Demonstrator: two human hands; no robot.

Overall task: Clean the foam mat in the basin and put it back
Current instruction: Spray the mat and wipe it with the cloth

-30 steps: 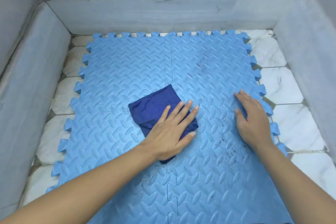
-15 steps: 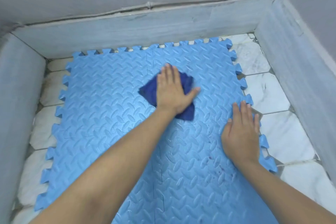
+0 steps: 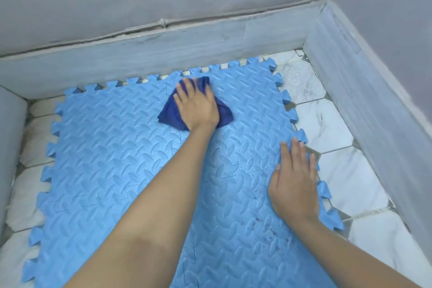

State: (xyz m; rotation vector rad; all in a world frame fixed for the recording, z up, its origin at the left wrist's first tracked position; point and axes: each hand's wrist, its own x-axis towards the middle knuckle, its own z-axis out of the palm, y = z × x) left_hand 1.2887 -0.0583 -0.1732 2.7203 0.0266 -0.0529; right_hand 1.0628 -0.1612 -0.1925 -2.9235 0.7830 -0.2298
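A light blue foam mat [image 3: 112,147] made of interlocking tiles lies flat on the basin floor. My left hand [image 3: 196,106] presses a dark blue cloth [image 3: 169,113] flat against the mat near its far edge. My right hand [image 3: 295,182] rests palm down on the mat's right edge, fingers spread, holding nothing. Small dark purple spots [image 3: 268,232] mark the mat near my right wrist.
Grey basin walls [image 3: 163,54] rise at the back, left and right [image 3: 374,112]. White marbled floor tiles [image 3: 339,170] show around the mat, widest on the right. A thin cable [image 3: 163,22] runs along the top of the back wall.
My left hand has pushed the cloth from the mat's middle toward its far edge. My right hand has stayed on the right edge. The view has swung left and closer.
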